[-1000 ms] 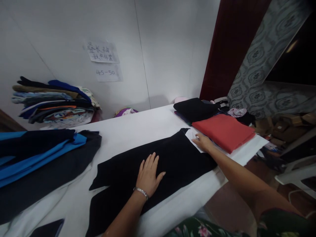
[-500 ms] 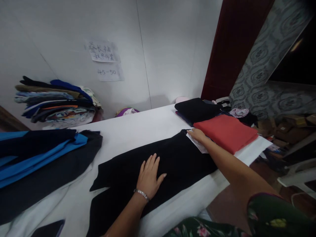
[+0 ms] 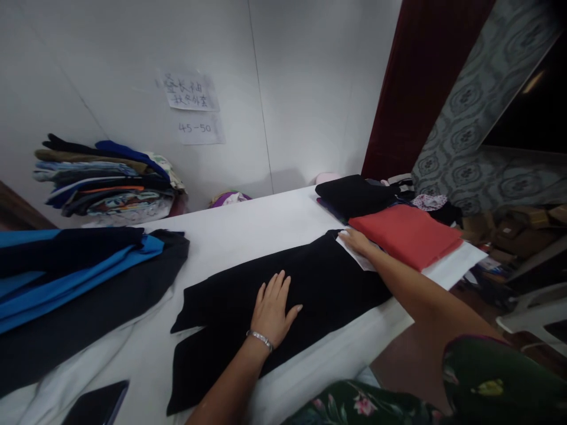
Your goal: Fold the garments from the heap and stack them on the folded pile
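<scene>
Black trousers (image 3: 310, 289) lie spread across the white table, their two legs pointing left and the waist end on the right. My left hand (image 3: 271, 310) rests flat on the middle of them, fingers stretched out and thumb apart, with a silver bracelet on the wrist. At the far corner of the waist end, my right hand (image 3: 354, 241) has its fingers closed on the edge of the cloth. Partly under that hand is a flat white piece (image 3: 364, 261), whose kind I cannot make out.
Folded black clothes (image 3: 354, 198) and a red folded garment (image 3: 405, 236) lie to the right. Blue and dark garments (image 3: 80, 283) cover the left of the white table (image 3: 248, 227), with a dark flat object (image 3: 95, 404) near its front. A clothes stack (image 3: 110, 180) stands behind.
The view has shifted slightly, so things at left sit a little further right and higher, and the near trouser leg's end now shows. Both hands stay in the same places on the trousers.
</scene>
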The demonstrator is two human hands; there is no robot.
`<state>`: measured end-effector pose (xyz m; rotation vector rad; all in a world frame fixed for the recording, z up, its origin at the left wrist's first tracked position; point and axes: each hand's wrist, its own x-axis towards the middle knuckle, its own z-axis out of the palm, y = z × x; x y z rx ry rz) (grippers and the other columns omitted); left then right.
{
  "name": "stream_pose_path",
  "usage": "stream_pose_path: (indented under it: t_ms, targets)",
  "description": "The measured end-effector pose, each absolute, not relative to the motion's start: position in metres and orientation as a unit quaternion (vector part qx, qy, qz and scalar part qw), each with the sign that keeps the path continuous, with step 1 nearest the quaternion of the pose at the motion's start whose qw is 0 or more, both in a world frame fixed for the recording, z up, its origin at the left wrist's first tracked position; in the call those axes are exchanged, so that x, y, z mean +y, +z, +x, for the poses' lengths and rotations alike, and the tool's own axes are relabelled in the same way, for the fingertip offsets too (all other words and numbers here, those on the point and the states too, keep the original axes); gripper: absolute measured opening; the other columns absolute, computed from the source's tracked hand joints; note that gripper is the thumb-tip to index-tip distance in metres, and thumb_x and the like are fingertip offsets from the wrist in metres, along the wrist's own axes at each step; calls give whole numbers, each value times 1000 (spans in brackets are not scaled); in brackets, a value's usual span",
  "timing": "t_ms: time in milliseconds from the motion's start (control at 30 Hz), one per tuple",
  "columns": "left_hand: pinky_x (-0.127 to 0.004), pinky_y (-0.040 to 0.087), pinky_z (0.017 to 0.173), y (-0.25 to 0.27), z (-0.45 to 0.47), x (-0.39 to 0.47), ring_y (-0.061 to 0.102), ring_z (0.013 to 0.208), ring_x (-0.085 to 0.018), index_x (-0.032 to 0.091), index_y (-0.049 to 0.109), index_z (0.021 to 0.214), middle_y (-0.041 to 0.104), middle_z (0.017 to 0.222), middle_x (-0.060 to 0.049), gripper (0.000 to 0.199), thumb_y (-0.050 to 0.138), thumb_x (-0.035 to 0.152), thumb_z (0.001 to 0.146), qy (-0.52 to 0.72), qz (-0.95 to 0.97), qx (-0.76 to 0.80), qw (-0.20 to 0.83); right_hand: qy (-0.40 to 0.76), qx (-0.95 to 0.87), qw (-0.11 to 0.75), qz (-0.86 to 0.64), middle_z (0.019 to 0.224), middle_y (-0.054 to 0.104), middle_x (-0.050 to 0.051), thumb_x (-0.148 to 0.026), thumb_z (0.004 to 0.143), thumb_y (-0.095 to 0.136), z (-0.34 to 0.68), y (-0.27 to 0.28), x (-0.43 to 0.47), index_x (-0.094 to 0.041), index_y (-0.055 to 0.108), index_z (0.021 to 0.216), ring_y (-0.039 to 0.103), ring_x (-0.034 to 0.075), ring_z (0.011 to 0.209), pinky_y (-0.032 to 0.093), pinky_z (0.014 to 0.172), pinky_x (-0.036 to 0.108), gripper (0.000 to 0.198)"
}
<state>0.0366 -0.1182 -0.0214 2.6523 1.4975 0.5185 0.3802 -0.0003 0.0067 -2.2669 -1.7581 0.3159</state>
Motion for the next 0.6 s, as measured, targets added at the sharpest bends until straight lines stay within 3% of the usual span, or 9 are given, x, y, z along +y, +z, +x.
stream_pose_path:
  t_ms: [167, 367, 500, 600]
  targets:
    - [-50, 25, 112, -23, 37, -117, 30, 139, -27, 20, 38, 143, 34, 151, -12, 61, 52, 43, 87, 182, 857, 481, 29, 105, -610, 109, -778, 129, 60, 13, -50, 91, 43, 400, 7, -41, -15, 51, 133, 58, 26, 114, 42, 92, 30, 55]
    - [-51, 25, 113, -22, 37, -117, 30, 139, -28, 19, 39, 141, 33, 151, -12, 61, 52, 43, 87, 179, 855, 485, 37, 66, -617, 85, -780, 117, 64, 13, -44, 92, 43, 424, -8, -101, -18, 62, 116, 59, 25, 108, 43, 90, 30, 40]
    - [-51, 26, 112, -21, 37, -116, 31, 139, -28, 19, 39, 142, 34, 151, -12, 61, 52, 43, 88, 182, 856, 482, 35, 46, -634, 91, -767, 111, 66, 12, -46, 95, 35, 433, -11, -122, -19, 65, 105, 61, 24, 104, 43, 85, 29, 41]
    - [-50, 26, 112, -21, 37, -116, 32, 138, -28, 20, 39, 142, 34, 151, -12, 61, 51, 44, 88, 182, 858, 480, 33, 83, -622, 99, -773, 94, 70, 8, -51, 95, 33, 433, -10, -126, -21, 64, 93, 65, 22, 89, 44, 75, 28, 44]
